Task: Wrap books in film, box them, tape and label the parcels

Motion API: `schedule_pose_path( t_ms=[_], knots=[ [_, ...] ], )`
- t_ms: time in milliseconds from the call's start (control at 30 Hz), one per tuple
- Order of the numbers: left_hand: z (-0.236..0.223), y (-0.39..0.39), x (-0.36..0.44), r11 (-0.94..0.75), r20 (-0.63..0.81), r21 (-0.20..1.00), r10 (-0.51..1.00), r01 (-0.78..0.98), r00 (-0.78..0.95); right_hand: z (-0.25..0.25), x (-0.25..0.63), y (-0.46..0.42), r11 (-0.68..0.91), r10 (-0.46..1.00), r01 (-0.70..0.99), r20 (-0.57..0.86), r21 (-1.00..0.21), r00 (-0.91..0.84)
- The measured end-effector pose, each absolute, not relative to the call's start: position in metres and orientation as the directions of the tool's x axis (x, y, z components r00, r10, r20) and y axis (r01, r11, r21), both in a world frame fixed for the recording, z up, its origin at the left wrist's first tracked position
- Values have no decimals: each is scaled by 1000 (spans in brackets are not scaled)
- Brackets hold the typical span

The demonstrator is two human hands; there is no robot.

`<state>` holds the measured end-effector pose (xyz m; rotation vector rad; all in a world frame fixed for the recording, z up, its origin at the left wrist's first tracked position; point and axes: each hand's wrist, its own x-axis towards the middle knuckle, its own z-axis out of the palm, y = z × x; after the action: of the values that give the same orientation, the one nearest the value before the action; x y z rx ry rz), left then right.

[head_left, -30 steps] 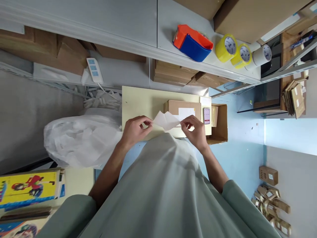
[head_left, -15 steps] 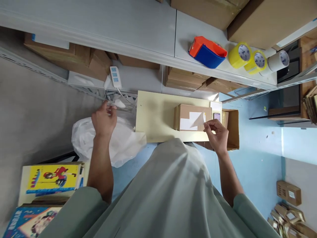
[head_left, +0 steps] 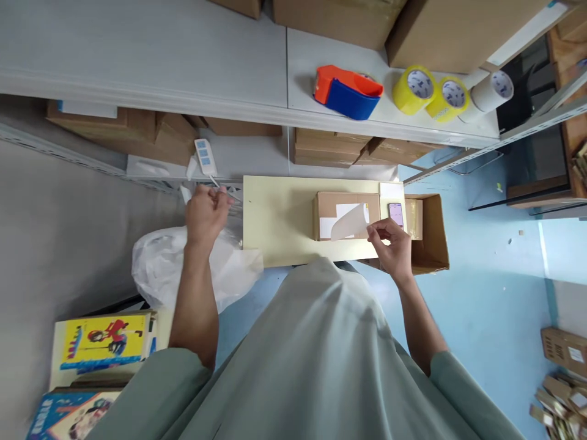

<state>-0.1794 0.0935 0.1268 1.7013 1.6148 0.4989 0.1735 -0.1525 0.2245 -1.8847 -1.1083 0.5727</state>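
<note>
My right hand [head_left: 389, 244] is closed in a pinch on a white label [head_left: 351, 220], which hangs curled just above a small cardboard box [head_left: 328, 211]. The box lies on a pale yellow table [head_left: 275, 220] and has a white patch on top. My left hand [head_left: 206, 211] is out to the left of the table, over a white plastic bag [head_left: 160, 269]. Its fingers are closed on a thin white paper strip [head_left: 186, 194].
A phone [head_left: 395, 214] lies by the box, with an open carton [head_left: 433, 235] to its right. The shelf above holds an orange and blue tape dispenser [head_left: 348, 91] and tape rolls [head_left: 415, 88]. A power strip [head_left: 205, 156] and books [head_left: 98, 342] are at left.
A second ago both hands held the white sheet together over the box. My left hand has since swung left over the bag with a strip, while my right keeps the label.
</note>
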Motion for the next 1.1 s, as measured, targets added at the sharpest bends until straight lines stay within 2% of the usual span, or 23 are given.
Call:
schedule_pose_path(
  t_ms=[67, 200, 300, 367, 500, 667, 933, 1033, 1100],
  knots=[
    [137, 73, -139, 119, -240, 785, 963, 608, 122, 224, 182, -155, -240, 866, 461, 26, -854, 499],
    [164, 14, -57, 87, -201, 942, 920, 324, 336, 223, 200, -159, -222, 873, 434, 20, -873, 487],
    [182, -35, -9, 95, -171, 980, 850, 174, 498, 219, 211, -163, -180, 892, 449, 47, -875, 450],
    [189, -62, 16, 159, -198, 980, 823, 118, 533, 214, 217, -167, -161, 907, 462, 54, -872, 417],
    [188, -96, 54, 284, -282, 957, 843, 67, 459, 198, 223, -175, -158, 936, 494, 29, -855, 351],
    [174, -108, 84, 336, -349, 936, 866, 101, 358, 179, 232, -183, -132, 962, 535, 23, -834, 273],
    [158, -111, 99, 481, -462, 875, 863, -54, 205, 168, 257, -190, -121, 992, 499, -83, -858, 98],
    [156, -108, 97, 513, -491, 852, 853, -110, 175, 166, 278, -192, -145, 987, 405, -104, -903, 120],
    [155, -106, 93, 525, -504, 844, 846, -108, 173, 162, 295, -191, -189, 971, 329, -126, -925, 204]
  ],
)
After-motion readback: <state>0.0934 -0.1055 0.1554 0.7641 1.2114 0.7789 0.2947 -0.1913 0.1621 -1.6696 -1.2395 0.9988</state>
